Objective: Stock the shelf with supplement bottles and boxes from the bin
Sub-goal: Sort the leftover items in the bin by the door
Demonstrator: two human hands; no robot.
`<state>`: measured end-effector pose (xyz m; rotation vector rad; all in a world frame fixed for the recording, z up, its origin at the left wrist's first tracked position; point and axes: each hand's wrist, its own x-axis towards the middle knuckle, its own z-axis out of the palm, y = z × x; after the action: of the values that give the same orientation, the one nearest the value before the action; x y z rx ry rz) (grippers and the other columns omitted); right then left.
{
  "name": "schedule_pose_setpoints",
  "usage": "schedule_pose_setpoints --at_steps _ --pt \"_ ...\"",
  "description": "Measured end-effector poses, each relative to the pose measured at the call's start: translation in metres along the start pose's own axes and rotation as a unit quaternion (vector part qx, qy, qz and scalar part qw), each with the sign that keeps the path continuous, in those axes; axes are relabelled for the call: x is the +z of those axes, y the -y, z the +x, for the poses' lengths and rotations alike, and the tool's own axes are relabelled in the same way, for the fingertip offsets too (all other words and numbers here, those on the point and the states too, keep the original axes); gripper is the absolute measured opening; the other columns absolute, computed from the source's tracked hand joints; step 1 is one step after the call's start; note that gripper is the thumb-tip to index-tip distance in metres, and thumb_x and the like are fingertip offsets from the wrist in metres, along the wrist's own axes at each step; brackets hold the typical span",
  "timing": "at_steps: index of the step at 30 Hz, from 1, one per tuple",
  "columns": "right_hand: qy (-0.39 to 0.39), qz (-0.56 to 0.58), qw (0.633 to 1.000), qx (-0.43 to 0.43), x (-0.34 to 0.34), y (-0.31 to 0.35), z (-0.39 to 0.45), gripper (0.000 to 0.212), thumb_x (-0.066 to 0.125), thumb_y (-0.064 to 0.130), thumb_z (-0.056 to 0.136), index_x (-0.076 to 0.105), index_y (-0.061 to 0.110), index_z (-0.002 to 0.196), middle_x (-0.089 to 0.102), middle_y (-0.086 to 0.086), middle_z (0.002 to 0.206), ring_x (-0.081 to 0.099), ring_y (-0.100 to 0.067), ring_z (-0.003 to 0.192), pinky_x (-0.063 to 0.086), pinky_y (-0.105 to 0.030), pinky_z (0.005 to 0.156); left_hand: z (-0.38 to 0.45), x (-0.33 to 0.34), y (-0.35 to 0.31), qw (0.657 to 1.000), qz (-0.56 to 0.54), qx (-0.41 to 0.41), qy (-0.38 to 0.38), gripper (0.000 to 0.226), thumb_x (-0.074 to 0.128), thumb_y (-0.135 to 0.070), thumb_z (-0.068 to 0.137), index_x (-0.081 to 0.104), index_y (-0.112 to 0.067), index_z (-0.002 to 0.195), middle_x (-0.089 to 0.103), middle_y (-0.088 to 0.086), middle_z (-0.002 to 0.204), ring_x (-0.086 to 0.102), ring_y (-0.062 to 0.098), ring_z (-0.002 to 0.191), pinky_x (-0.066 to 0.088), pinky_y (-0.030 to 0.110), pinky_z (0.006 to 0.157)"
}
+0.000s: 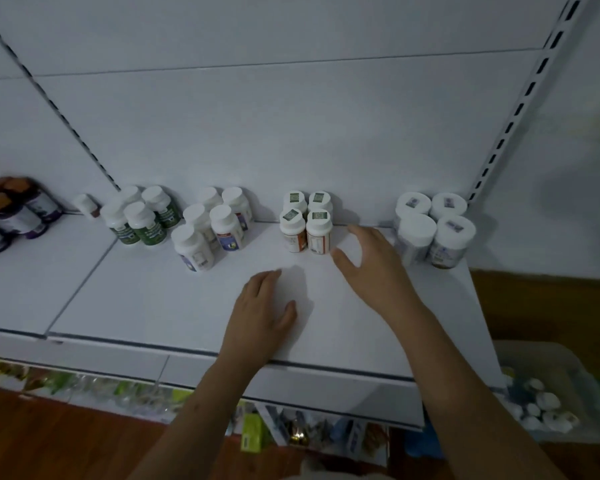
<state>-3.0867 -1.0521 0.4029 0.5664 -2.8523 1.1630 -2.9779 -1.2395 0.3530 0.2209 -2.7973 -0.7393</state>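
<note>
— While both hands sit on the shelf (153, 299), what do they hold?
— Nothing: left hand (262, 315) flat, right hand (371, 268) spread just right of the orange-labelled bottles (305, 225).
— And the bin (561, 393)?
— Low at near right, seemingly holding white-capped bottles; it's blurred.

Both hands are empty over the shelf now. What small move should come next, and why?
Probably the right hand should draw back and reach down to the bin at lower right for another bottle: both it and the left hand hold nothing, and the shelf has bare room in front.
</note>
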Motion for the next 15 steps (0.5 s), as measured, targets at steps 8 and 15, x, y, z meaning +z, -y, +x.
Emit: schedule_pose_setpoints --at_steps 8,15 --pt "-0.061 0.0 0.996 -0.07 -0.047 0.026 -0.074 0.064 0.04 0.053 0.1 0.028 0.021 0.154 0.028 0.003 0.16 0.024 -0.012 0.146 0.025 -0.032 0.118 -0.054 -0.012 -0.058 0.996 -0.026 0.088 -0.001 0.061 0.045 -0.052 0.094 0.043 -0.018 0.145 0.046 -0.002 0.143 0.041 0.014 0.132 0.035 0.031 0.11" --pt "-0.129 0.012 0.991 -0.017 -0.1 -0.004 -0.193 0.063 0.036 0.054 0.101 0.028 0.02 0.154 0.032 0.0 0.157 0.029 -0.009 0.142 0.028 -0.033 0.118 -0.138 0.021 -0.124 0.974 -0.087 0.204 0.046 0.059 0.046 -0.049 0.097 0.042 -0.018 0.147 0.043 -0.002 0.148 0.036 0.012 0.138 0.03 0.028 0.114"
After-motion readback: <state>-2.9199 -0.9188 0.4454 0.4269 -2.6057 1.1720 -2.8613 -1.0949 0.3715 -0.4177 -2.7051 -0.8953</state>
